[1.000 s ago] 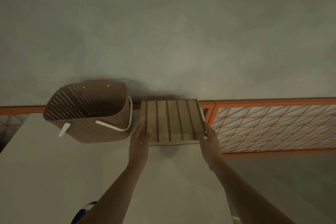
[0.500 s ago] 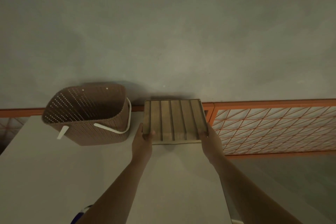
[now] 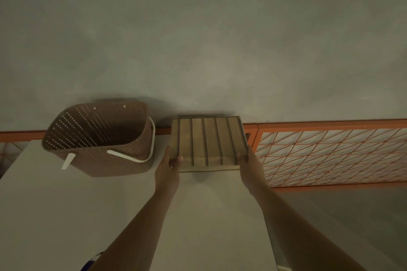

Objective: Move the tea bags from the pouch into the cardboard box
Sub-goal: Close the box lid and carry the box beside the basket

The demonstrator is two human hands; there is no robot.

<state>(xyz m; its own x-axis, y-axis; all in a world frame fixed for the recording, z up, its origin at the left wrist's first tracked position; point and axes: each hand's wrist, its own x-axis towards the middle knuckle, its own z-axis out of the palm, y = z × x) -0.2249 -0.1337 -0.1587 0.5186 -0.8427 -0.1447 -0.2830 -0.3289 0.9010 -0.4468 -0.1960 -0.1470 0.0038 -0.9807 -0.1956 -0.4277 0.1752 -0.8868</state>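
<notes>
No readable writing on the brown cardboard box with slatted dividers [image 3: 208, 142], at the pale bench's [image 3: 66, 215] far edge, left hand [image 3: 166, 170] and right hand [image 3: 250, 166] fingers clamped on its near corners, perforated brown plastic basket [image 3: 99, 138] beside, grey wall [image 3: 198, 39], orange lattice railing [image 3: 330, 154].
</notes>
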